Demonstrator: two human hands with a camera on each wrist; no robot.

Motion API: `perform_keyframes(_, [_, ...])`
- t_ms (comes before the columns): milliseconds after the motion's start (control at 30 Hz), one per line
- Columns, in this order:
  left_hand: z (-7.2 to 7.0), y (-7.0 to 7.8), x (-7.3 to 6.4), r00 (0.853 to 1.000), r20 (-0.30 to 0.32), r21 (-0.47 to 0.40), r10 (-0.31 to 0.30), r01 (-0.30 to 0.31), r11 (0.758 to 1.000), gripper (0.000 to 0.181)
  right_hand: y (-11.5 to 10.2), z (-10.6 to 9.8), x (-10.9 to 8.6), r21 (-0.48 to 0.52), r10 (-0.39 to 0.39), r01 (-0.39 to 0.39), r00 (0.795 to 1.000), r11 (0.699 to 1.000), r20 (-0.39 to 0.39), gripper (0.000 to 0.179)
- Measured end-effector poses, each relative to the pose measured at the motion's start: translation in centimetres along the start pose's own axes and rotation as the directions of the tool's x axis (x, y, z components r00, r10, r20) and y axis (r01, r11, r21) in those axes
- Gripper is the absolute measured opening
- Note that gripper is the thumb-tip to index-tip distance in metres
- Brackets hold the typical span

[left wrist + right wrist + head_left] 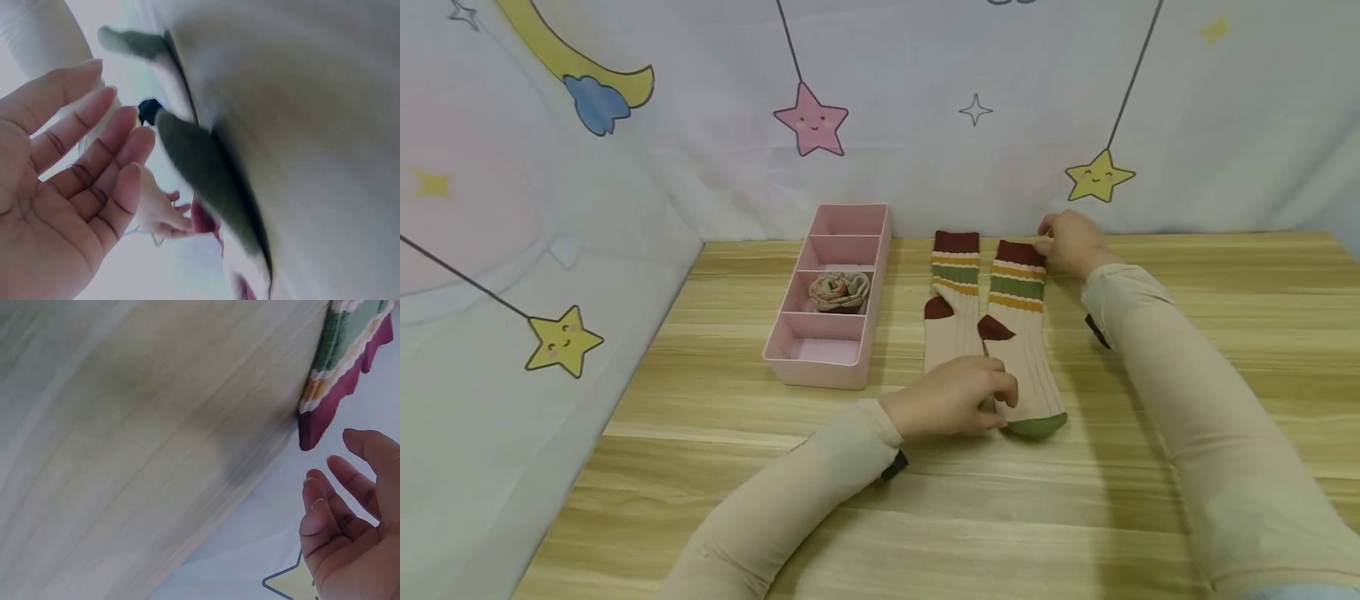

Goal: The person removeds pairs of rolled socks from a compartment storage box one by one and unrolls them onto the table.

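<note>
Two cream ribbed socks lie flat side by side, with maroon cuffs and heels and green and orange stripes. My left hand (pixel 955 396) is over the foot end of the left sock (pixel 956 275) and hides its toe in the head view; its fingers are loosely bent with nothing in them. The green toe (pixel 1036 426) of the right sock (pixel 1017 287) shows just beyond the fingertips. Beside that sock's maroon cuff (pixel 322 422), my right hand (pixel 1075 243) has its fingers spread and relaxed, holding nothing.
A pink box (pixel 820 375) with a row of compartments stands left of the socks. One compartment holds a rolled beige fabric bundle (pixel 840 292). Behind the wooden table (pixel 1000 517) hangs a white cloth (pixel 910 183) printed with stars, along its back edge.
</note>
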State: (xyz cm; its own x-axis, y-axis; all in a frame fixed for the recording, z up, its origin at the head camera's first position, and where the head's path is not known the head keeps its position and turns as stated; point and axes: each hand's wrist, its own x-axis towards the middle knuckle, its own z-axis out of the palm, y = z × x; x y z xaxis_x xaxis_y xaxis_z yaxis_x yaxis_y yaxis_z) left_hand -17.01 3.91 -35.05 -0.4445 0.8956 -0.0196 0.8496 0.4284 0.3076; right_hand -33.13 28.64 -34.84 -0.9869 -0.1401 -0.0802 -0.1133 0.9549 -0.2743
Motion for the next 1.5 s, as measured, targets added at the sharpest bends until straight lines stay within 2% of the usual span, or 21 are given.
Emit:
perform_keyframes(200, [-1.5,-1.1,-1.3,0.997,-0.079,-0.050,0.004,-0.008,0.999,0.021,-1.4,-0.4,-0.5,0.031,-0.005,0.006,0.999,0.999,-0.041,0.038])
perform_keyframes(300, [-2.3,-1.8,-2.2,0.990,-0.143,-0.038,0.009,-0.015,0.999,0.026,-2.2,-0.5,-0.7,0.053,-0.022,0.025,0.998,0.998,-0.057,0.038])
perform_keyframes(433, [-3.2,-2.3,-3.4,0.981,-0.191,-0.016,-0.018,0.015,1.000,0.033,-3.1,-0.6,-0.8,0.069,-0.045,0.050,0.996,0.996,-0.080,0.038])
perform_keyframes(533, [-3.8,-2.7,-4.2,0.979,-0.197,-0.014,-0.054,0.052,0.999,0.035,-3.8,-0.6,-0.7,0.071,-0.055,0.061,0.994,0.996,-0.094,0.037])
perform_keyframes(733, [-4.7,-3.7,-5.6,0.971,-0.223,-0.030,-0.085,0.080,0.996,0.037,-5.5,-0.5,-0.6,0.086,-0.078,0.088,0.991,0.992,-0.111,0.036])
perform_keyframes(967, [-6.4,-5.1,-8.2,0.953,-0.274,0.006,-0.127,0.134,0.991,0.041,-8.4,-0.5,-1.0,0.139,-0.134,0.148,0.985,0.979,-0.104,0.037])
perform_keyframes(1100, [-7.3,-6.2,-9.8,0.947,-0.284,0.018,-0.148,0.160,0.987,0.046,-10.3,-0.4,-1.2,0.163,-0.175,0.191,0.979,0.968,-0.109,0.037])
perform_keyframes(1233, [-8.3,-7.3,-11.3,0.941,-0.273,0.003,-0.199,0.207,0.978,0.049,-12.0,0.1,-1.3,0.178,-0.230,0.254,0.962,0.951,-0.144,0.033])
perform_keyframes(1300, [-8.7,-7.9,-12.1,0.937,-0.252,-0.017,-0.244,0.247,0.969,0.051,-13.0,0.3,-1.4,0.189,-0.265,0.293,0.951,0.937,-0.161,0.032])
perform_keyframes(1400, [-9.3,-8.6,-13.2,0.923,-0.208,-0.050,-0.323,0.320,0.946,0.053,-14.4,0.7,-1.6,0.190,-0.335,0.368,0.924,0.910,-0.184,0.033])
perform_keyframes(1500, [-9.6,-9.3,-14.3,0.902,-0.170,-0.069,-0.397,0.391,0.918,0.057,-15.9,1.0,-1.9,0.208,-0.390,0.420,0.905,0.883,-0.171,0.036])
